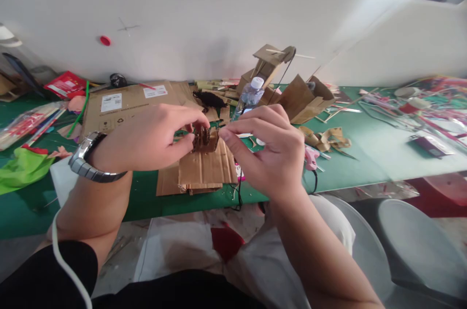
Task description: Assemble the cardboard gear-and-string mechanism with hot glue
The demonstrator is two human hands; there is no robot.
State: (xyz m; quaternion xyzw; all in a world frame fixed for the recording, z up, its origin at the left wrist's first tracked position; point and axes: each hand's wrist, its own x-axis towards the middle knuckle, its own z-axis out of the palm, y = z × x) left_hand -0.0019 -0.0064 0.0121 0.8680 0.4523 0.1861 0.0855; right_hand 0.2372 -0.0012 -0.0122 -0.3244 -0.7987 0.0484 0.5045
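Centre frame, the cardboard (207, 168) lies between 2 hands: the left hand (158, 133), narrow, at its upright pieces (205, 138); the right hand (272, 148), fingertips together, just right. Whether either grips, I cannot tell.

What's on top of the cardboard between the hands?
On the cardboard stand small brown pieces. The left hand hides part of that spot, so what's behind it can't be seen.

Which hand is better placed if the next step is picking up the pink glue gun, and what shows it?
Probably the right hand: the pink glue gun lies close by its outer side. The left hand is farther off, beyond the cardboard assembly.
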